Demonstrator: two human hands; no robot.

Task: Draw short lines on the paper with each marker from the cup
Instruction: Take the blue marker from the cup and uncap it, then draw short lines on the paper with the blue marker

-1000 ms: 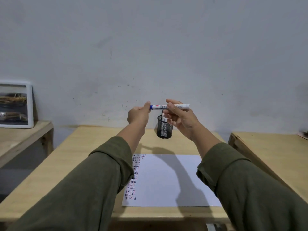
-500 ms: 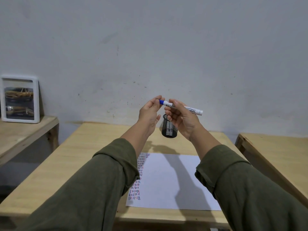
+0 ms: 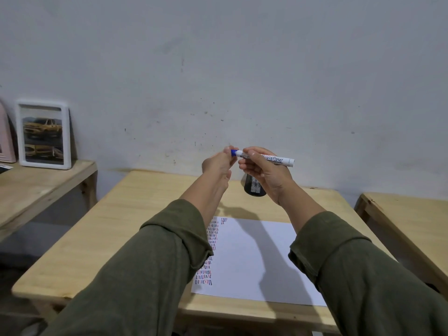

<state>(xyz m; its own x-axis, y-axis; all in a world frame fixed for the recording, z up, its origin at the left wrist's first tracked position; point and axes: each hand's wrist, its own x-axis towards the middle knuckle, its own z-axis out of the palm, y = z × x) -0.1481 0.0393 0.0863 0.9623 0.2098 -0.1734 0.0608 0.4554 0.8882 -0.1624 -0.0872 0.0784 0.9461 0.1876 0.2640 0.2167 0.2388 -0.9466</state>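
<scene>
The marker (image 3: 271, 159) is white with dark blue lettering along the barrel and a bright blue cap end on the left. The cup (image 3: 253, 187) behind it is black mesh with something white showing through. The paper (image 3: 254, 258) is plain white, with columns of short dashes down its left edge in red, blue and black, plus a small cluster at the far left corner. The tabletop (image 3: 109, 234) is pale yellowish wood with faint grain. Both sleeves (image 3: 145, 275) are olive green. The wall (image 3: 218, 69) is light grey with dark specks. Far left, a white-framed picture (image 3: 43, 134) shows yellow cars, with something pink (image 3: 4, 141) beside it.
</scene>
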